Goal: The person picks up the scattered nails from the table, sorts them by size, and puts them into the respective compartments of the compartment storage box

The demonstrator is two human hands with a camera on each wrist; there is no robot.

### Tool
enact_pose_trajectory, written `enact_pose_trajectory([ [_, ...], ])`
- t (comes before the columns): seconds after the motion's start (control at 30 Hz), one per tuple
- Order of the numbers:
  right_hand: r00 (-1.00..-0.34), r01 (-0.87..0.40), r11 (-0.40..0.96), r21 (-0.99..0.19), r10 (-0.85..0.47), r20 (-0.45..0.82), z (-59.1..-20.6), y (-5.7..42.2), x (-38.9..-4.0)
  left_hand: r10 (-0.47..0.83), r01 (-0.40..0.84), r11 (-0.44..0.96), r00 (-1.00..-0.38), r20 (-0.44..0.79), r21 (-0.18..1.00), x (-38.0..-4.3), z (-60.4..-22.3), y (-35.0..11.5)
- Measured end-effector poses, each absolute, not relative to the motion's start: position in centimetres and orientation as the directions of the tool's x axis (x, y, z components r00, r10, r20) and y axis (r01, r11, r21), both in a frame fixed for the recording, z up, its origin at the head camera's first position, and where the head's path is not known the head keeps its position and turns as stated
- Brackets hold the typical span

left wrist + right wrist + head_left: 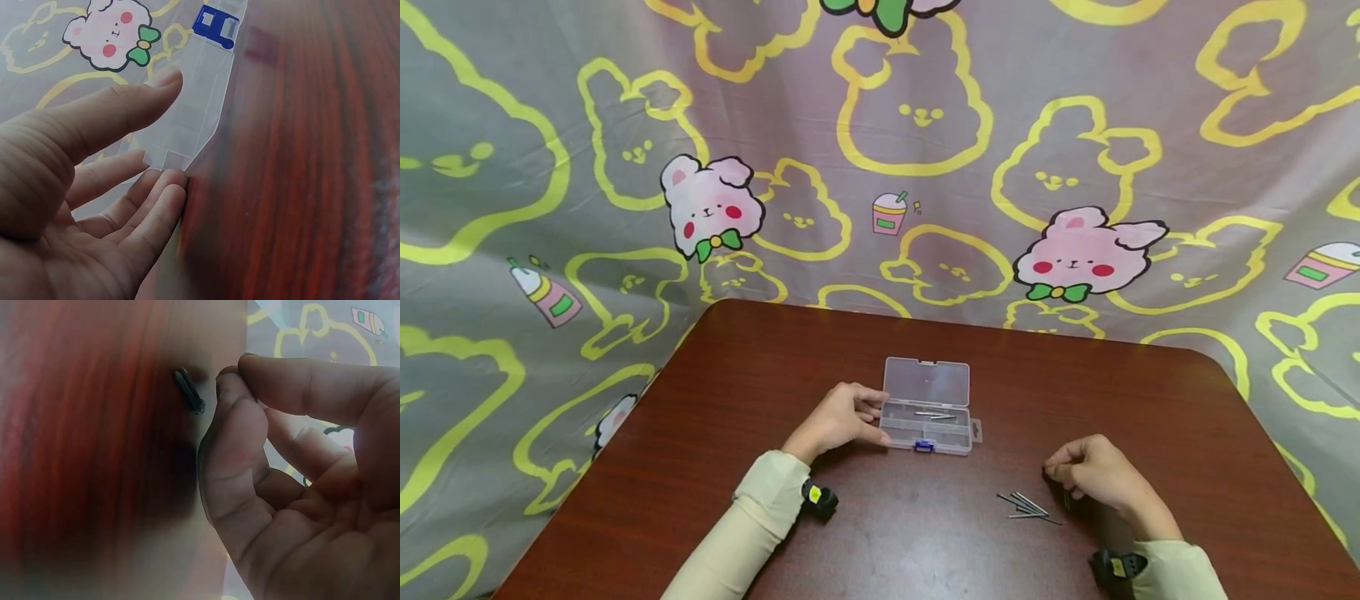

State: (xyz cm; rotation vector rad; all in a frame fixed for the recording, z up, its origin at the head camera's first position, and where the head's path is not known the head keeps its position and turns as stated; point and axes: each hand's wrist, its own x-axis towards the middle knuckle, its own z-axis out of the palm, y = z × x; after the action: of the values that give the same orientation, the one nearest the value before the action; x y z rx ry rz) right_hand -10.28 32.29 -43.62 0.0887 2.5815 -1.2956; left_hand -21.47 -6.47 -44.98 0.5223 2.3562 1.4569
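Insp. note: slim silver-grey metal nails (1028, 503) on dk red-brn wood bench (925, 533).
Near side: loose nails in small crossed pile, rt of ctr. R hand (1097, 475) just beside & slightly beyond pile; thumb & index tips drawn together, narrow; can't tell if anything held. Blurred dk slender item (189, 392) nr its fingertips, ID unclear. L hand (842, 421) fairly wide, fingers touching L end of shallow rect. clear plastic box (951, 448), w/ blue plastic latch (924, 447) on front wall. Further nails lie in box's rear compt. Clear flat lid (925, 383) hinged back, far side. Beyond: grey cloth backdrop (940, 200), yellow outlines & pink rabbit heads.
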Motion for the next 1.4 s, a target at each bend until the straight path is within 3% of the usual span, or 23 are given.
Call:
enact_pose_trajectory([
  [0.4, -0.960, 0.120, 0.673, -0.730, -0.110, -0.259, -42.9, 33.6, -9.4, 0.461, 0.143, 0.404, -0.885, -0.066, 0.903, -21.4, -44.9, -6.6],
  [0.83, -0.976, 0.085, 0.791, -0.606, -0.056, -0.210, -42.9, 33.0, -9.4, 0.460, 0.150, 0.397, -0.886, -0.055, 0.905, -21.4, -44.8, -6.6],
  [1.07, -0.975, -0.023, 0.855, -0.518, -0.133, -0.177, -43.0, 32.7, -9.6, 0.457, 0.146, 0.402, -0.887, -0.060, 0.904, -21.4, -45.0, -6.6],
  [1.4, -0.971, -0.054, 0.866, -0.498, -0.161, -0.176, -42.7, 33.1, -9.3, 0.467, 0.155, 0.402, -0.883, -0.056, 0.903, -21.3, -45.2, -6.7],
])
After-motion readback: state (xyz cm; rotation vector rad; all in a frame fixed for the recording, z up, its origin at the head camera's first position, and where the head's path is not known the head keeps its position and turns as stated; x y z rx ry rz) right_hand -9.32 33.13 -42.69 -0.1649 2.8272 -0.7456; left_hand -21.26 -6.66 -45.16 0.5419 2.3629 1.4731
